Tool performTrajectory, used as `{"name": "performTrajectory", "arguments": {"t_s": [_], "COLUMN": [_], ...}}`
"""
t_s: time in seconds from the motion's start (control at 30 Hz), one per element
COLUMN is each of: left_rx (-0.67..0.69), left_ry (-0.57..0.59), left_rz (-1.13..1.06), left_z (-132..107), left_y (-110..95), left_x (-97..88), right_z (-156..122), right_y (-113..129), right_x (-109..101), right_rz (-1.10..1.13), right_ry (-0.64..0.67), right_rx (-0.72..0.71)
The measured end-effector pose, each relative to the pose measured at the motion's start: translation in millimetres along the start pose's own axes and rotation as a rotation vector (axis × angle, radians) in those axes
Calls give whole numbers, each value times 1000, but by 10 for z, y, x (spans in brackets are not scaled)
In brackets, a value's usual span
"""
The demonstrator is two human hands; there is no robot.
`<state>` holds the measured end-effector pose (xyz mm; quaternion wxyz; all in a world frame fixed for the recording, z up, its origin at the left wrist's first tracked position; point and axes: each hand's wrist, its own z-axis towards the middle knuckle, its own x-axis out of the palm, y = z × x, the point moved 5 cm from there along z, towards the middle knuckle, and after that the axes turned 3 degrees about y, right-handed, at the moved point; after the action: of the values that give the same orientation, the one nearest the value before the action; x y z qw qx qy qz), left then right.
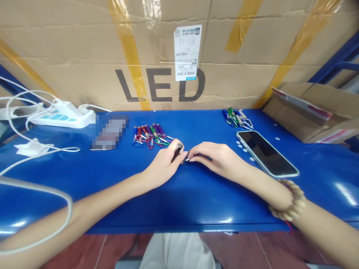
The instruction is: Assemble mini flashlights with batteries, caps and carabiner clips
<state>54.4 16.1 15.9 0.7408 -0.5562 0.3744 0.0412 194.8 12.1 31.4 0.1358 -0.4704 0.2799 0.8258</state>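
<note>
My left hand [165, 160] is closed around a small dark keychain flashlight [177, 148] at the middle of the blue table [196, 194]. My right hand [215, 157] pinches a thin metal clip [187, 159] at the flashlight's end, fingertips nearly touching the left hand. Just behind my left hand lies a row of several coloured keychain flashlights [150, 135] with carabiners. A second small pile of flashlights [237, 117] lies at the back right.
A phone [266, 153] lies face up right of my right hand. A white power strip [61, 116] with cables sits back left, a blurred object [108, 132] beside it. A large LED carton [168, 56] walls the back; a smaller open box [311, 112] stands at the right.
</note>
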Motion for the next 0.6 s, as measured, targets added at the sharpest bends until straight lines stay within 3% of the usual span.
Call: {"name": "performTrajectory", "arguments": {"t_s": [0.13, 0.37, 0.6], "left_rx": [47, 114, 197], "left_ry": [-12, -39, -11], "left_rz": [60, 107, 124], "left_z": [7, -17, -43], "left_y": [9, -14, -42], "left_x": [-8, -8, 29], "right_z": [-11, -32, -60], "right_y": [82, 181, 234], "right_x": [13, 101, 151], "right_rz": [-67, -494, -416], "right_ry": [-60, -23, -65], "right_rx": [-26, -212, -278]}}
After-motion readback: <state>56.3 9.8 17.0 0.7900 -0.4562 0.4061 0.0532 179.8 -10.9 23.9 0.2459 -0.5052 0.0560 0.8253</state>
